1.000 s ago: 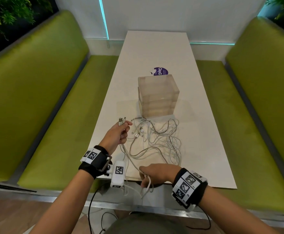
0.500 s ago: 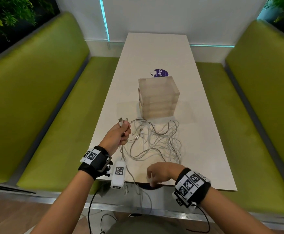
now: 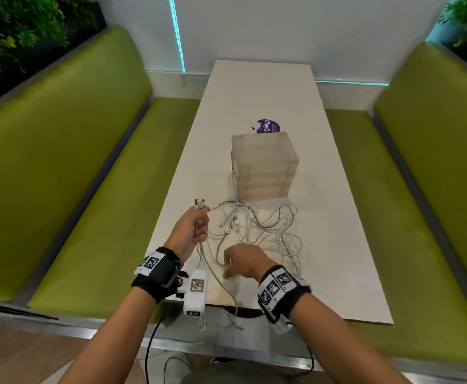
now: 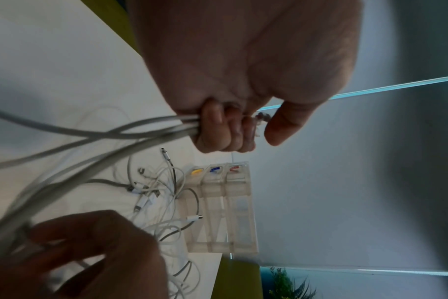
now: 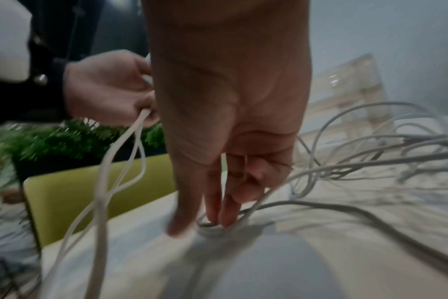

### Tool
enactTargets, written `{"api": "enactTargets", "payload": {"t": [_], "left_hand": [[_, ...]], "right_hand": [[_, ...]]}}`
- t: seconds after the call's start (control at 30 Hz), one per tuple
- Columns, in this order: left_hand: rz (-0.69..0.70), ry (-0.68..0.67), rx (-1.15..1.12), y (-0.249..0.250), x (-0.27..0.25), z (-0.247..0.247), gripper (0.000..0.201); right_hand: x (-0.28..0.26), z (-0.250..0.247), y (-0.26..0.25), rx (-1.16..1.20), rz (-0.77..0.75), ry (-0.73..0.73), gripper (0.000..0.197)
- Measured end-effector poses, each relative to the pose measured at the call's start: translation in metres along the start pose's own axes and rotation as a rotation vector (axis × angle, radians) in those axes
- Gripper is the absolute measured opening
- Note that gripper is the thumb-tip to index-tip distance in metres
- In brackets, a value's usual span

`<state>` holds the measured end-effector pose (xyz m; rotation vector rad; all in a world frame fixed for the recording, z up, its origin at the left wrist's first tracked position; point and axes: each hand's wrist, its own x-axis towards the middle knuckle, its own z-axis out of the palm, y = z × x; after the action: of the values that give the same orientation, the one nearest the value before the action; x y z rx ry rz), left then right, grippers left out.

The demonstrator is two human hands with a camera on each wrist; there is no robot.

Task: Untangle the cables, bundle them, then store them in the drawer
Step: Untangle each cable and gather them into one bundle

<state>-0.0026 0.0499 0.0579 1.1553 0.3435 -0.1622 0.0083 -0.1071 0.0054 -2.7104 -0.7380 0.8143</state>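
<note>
the left hand (image 3: 192,231), left of centre in the head view, is fisted around several white cable strands, its fingers (image 4: 218,129) curled tight on them while the plug ends (image 3: 199,203) stick up above the fist. from under it the strands run down toward the lower edge of the white desk (image 3: 337,189) and hang over it. the right hand (image 3: 240,261) sits just right of that, low in the frame, with its fingers (image 5: 218,204) pointing down, close together and nearly straight, their tips touching a loop of cable on the desk; whether they pinch it is blurred and cannot be told. the tangled pile of cables (image 3: 263,231) lies at the centre of the frame, touching the front of the clear drawer unit (image 3: 264,167) above it. the unit's three drawers look closed. a purple sticker (image 3: 268,125) shows behind the unit.
</note>
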Motion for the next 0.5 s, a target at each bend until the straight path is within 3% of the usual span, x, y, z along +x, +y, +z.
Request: {"api": "enactTargets", "payload": {"t": [0.1,0.17,0.27,0.5], "left_hand": [[-0.006,0.009,-0.053,0.001,-0.001,-0.007,0.01],[0.002,0.005,-0.066,0.002,-0.001,-0.013,0.006],[0.0,0.027,-0.062,0.002,0.0,-0.019,0.021],[0.031,0.03,-0.051,-0.001,-0.001,-0.018,0.021]], "right_hand": [[0.001,0.006,0.006,-0.073,0.012,-0.011,0.016],[0.001,0.003,0.011,-0.076,0.064,-0.036,0.021],[0.003,-0.006,0.011,-0.063,0.115,-0.069,0.026],[0.018,0.014,-0.013,0.157,0.153,0.114,0.04]]}}
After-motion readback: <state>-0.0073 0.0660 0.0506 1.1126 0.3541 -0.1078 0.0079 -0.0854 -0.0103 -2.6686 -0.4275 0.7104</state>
